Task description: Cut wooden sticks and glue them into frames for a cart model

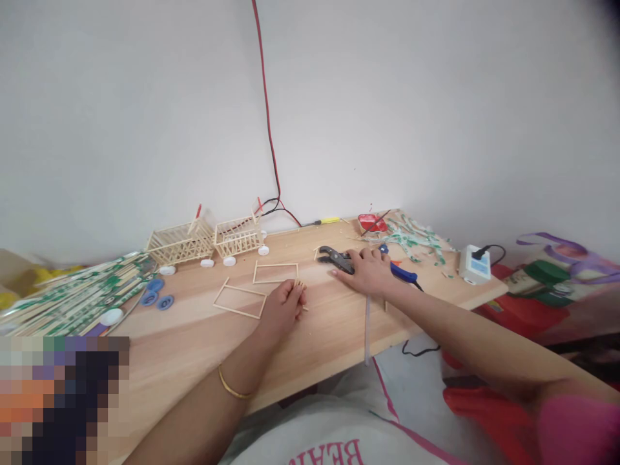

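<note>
My left hand (285,303) is closed in a pinch, and the pale ends of short wooden sticks (301,283) show at its fingertips. My right hand (371,271) reaches over the dark jaws of a pair of pliers (335,259), thumb on the near side and fingers across the top. A blue handle (404,274) sticks out beyond that hand; whether it belongs to the pliers I cannot tell. Beside my left hand lie two flat stick frames, one nearer (239,302) and one farther (276,273). A clear strip (367,329) hangs over the table's front edge below my right hand.
Two small stick carts with white wheels (181,247) (239,237) stand near the wall. Wrapped sticks (92,287) and blue wheels (165,302) lie left. A red dish (372,224), torn wrappers (416,236), a yellow-handled tool (330,220) and a white power socket (475,265) are on the table (320,342).
</note>
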A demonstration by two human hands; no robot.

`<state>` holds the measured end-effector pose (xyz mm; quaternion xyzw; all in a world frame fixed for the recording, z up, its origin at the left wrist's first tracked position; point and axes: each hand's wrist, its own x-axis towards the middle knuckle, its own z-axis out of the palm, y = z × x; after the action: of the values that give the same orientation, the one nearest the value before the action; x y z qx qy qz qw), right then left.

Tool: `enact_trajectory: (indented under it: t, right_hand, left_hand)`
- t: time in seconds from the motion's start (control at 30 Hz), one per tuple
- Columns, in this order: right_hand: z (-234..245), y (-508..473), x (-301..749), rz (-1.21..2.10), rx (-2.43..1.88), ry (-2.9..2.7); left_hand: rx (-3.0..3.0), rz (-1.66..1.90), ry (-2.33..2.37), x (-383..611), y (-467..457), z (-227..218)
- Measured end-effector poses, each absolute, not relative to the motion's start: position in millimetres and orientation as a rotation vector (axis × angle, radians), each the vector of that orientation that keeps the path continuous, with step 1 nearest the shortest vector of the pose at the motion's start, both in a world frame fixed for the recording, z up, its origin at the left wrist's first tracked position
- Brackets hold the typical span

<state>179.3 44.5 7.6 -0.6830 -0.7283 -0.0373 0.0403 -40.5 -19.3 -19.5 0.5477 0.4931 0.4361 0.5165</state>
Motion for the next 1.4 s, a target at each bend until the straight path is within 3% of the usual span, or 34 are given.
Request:
enact_trajectory:
  t: [0.13, 0.33, 0.47, 1.0, 1.27, 1.4]
  right_hand:
    - [14, 50, 169, -0.008, -1.645, -2.181]
    - [24, 41, 131, 0.978, -1.106, -2.152]
    - [12, 38, 114, 1.31, -0.991, -2.04]
    - [20, 66, 102, 1.37, -0.831, -2.172]
    - [5, 61, 97, 1.369, -0.744, -2.086]
    - [7, 60, 103, 1.407, -0.735, -2.301]
  left_hand:
    - [0.771, 1.078, 0.844, -44, -14, -19]
    - [0.659, 1.037, 0.778, -45, -14, -16]
    - [0.718, 0.99, 0.786, -46, -16, -16]
    - [1.111, 0.937, 1.189, -70, -8, -2]
    - [1.426, 0.787, 1.348, -78, -9, 7]
    - [1.479, 0.569, 1.348, -76, -16, 8]
